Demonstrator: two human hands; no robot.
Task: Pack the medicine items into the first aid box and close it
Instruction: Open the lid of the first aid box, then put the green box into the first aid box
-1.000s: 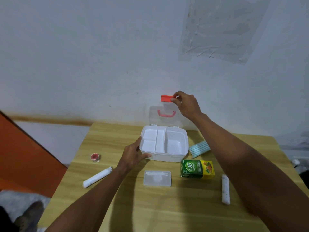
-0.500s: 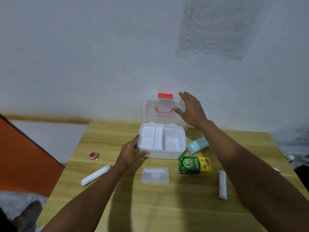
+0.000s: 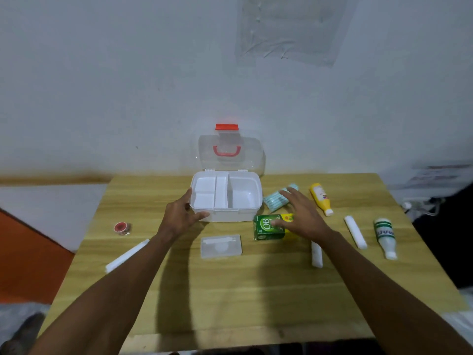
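Observation:
The white first aid box (image 3: 245, 212) stands open at the table's far middle, its clear lid (image 3: 253, 152) with red latch and handle upright against the wall. My left hand (image 3: 180, 217) holds the box's front left corner. My right hand (image 3: 302, 216) hovers with fingers spread over the green and yellow medicine carton (image 3: 267, 228) and the pale blue strip pack (image 3: 275, 201). Around them lie a yellow bottle (image 3: 320, 197), a white and green bottle (image 3: 384, 235), three white rolls (image 3: 354, 231) (image 3: 316, 254) (image 3: 126, 256), a red tape roll (image 3: 122, 228) and a clear tray insert (image 3: 221, 245).
The wooden table (image 3: 243, 298) is pushed against a white wall. An orange surface (image 3: 23, 257) lies left of it. White cables (image 3: 422, 204) sit off the right edge.
My right hand let go of the lid's red latch and came down over the green carton. The lid stays upright. The view shifted, showing the bottles at right.

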